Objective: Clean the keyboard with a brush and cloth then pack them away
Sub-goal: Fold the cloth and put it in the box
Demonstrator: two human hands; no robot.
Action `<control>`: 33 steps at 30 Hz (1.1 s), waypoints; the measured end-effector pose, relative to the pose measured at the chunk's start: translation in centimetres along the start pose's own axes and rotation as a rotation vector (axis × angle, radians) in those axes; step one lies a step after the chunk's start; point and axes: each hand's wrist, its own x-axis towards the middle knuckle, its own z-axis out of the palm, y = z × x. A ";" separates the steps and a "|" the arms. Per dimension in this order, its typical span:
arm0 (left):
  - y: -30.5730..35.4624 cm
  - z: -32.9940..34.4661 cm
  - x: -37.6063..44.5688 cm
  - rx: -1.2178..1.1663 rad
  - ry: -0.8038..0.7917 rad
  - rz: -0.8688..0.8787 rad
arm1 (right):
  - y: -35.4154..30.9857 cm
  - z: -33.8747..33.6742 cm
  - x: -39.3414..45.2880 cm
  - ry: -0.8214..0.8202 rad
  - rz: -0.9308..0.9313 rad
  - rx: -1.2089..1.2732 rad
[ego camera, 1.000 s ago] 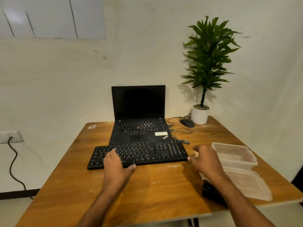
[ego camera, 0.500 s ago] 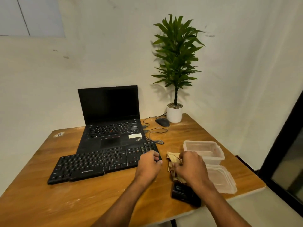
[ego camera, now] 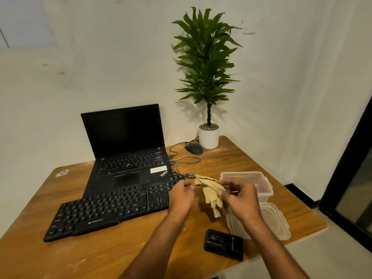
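I see the right hand (ego camera: 238, 198) pinching a crumpled tan cloth (ego camera: 211, 193), lifted above the wooden table (ego camera: 120, 248). The left hand (ego camera: 181, 195) sits at its 9 o'clock with fingers curled; whether it grips the cloth's edge, I cannot tell. The black full-size keyboard (ego camera: 108, 208) lies at 9 o'clock of the hands. A clear plastic container (ego camera: 255, 180) stands at 3 o'clock of the cloth.
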 end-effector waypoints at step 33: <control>6.6 -3.1 -2.7 -0.282 -0.095 0.168 | -4.6 -1.4 0.2 -0.024 -0.015 0.242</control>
